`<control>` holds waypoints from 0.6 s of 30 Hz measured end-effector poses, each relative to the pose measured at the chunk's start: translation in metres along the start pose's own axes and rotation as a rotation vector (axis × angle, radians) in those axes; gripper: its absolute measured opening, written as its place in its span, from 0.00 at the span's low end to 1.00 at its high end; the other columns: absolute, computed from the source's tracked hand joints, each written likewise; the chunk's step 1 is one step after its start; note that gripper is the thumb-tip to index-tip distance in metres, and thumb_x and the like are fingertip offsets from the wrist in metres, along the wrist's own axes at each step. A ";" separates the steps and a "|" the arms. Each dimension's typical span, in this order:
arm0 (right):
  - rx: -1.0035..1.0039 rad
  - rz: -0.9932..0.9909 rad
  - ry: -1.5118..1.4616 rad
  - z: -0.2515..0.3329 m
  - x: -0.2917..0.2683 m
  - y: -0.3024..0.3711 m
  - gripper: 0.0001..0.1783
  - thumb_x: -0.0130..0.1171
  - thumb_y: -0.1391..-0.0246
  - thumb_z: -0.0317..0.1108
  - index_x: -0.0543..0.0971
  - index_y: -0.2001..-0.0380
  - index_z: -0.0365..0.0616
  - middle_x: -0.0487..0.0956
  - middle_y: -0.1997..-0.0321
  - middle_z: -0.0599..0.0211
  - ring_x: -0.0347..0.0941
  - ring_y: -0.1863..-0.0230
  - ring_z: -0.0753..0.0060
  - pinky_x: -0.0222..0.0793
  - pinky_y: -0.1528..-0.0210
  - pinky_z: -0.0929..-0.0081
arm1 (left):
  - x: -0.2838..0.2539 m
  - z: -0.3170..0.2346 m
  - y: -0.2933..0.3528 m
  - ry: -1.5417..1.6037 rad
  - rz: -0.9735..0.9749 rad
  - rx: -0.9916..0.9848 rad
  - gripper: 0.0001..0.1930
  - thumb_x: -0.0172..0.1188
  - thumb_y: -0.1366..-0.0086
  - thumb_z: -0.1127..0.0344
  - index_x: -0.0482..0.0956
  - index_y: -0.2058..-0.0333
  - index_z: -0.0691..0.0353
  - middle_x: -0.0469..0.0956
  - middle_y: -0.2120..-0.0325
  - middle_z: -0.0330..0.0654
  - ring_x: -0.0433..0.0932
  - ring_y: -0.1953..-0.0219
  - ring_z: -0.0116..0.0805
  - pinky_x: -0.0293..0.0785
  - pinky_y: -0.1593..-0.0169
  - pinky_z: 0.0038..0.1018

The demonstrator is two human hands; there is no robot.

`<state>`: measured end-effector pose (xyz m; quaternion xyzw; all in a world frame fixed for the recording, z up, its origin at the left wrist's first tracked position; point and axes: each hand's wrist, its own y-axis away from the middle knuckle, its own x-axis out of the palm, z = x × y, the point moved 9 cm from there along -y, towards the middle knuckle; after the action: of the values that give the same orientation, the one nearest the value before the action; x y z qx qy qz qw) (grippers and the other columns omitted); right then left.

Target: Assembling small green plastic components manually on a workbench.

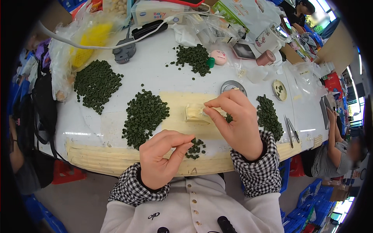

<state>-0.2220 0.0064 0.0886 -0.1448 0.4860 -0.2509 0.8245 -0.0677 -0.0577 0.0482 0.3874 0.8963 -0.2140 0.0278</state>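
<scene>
My left hand (160,157) is closed in a pinch, thumb and forefinger nearly meeting above a small pile of dark green pieces (195,149) by the table's near edge. Anything between those fingertips is too small to make out. My right hand (241,124) pinches too, its fingertips at the right side of a small block wrapped in yellowish tape (196,113). Whether they grip the block's edge or a tiny piece beside it is unclear. The block sits on a strip of cream tape (175,99). A larger heap of green pieces (145,116) lies left of it.
More green heaps lie far left (97,85), at the back (193,58) and right (269,116). Two pairs of tweezers (288,134) rest at right, near a round tin (233,86) and a small dish (279,90). A white cable (116,47) crosses the back. People sit nearby.
</scene>
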 end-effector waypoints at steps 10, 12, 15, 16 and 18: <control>-0.100 -0.001 -0.421 0.030 -0.014 0.010 0.06 0.61 0.46 0.22 0.76 0.65 0.35 0.77 0.68 0.60 0.75 0.70 0.67 0.70 0.68 0.77 | 0.002 0.007 0.000 0.016 -0.003 -0.041 0.09 0.62 0.42 0.81 0.83 0.62 0.68 0.81 0.70 0.46 0.79 0.70 0.33 0.74 0.65 0.24; -0.017 0.002 -0.557 0.023 -0.001 0.017 0.05 0.60 0.45 0.23 0.75 0.65 0.35 0.77 0.68 0.60 0.75 0.71 0.67 0.70 0.69 0.77 | 0.002 0.007 0.000 0.018 -0.002 -0.045 0.09 0.62 0.42 0.81 0.83 0.62 0.68 0.81 0.70 0.46 0.79 0.69 0.33 0.74 0.64 0.24; 0.028 0.100 -0.566 0.023 0.004 0.018 0.05 0.54 0.39 0.27 0.75 0.63 0.35 0.78 0.66 0.61 0.76 0.66 0.72 0.72 0.63 0.79 | 0.003 0.009 0.000 0.024 -0.006 -0.048 0.08 0.61 0.42 0.81 0.82 0.62 0.68 0.81 0.70 0.45 0.79 0.69 0.33 0.74 0.64 0.24; 0.032 0.149 -0.535 0.024 0.006 0.019 0.07 0.52 0.36 0.29 0.75 0.62 0.35 0.79 0.65 0.61 0.76 0.64 0.74 0.73 0.59 0.79 | 0.003 0.010 0.001 0.032 -0.009 -0.055 0.08 0.61 0.42 0.81 0.82 0.62 0.68 0.81 0.70 0.45 0.79 0.69 0.33 0.74 0.64 0.24; 0.002 0.086 -0.547 0.024 0.004 0.017 0.04 0.56 0.42 0.25 0.74 0.64 0.36 0.77 0.68 0.60 0.75 0.70 0.68 0.71 0.67 0.77 | 0.004 0.011 0.001 0.047 -0.012 -0.065 0.08 0.61 0.41 0.81 0.82 0.62 0.68 0.81 0.70 0.45 0.79 0.69 0.33 0.74 0.63 0.24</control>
<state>-0.1949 0.0183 0.0896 -0.1855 0.2506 -0.1677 0.9352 -0.0705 -0.0589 0.0373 0.3859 0.9055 -0.1757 0.0181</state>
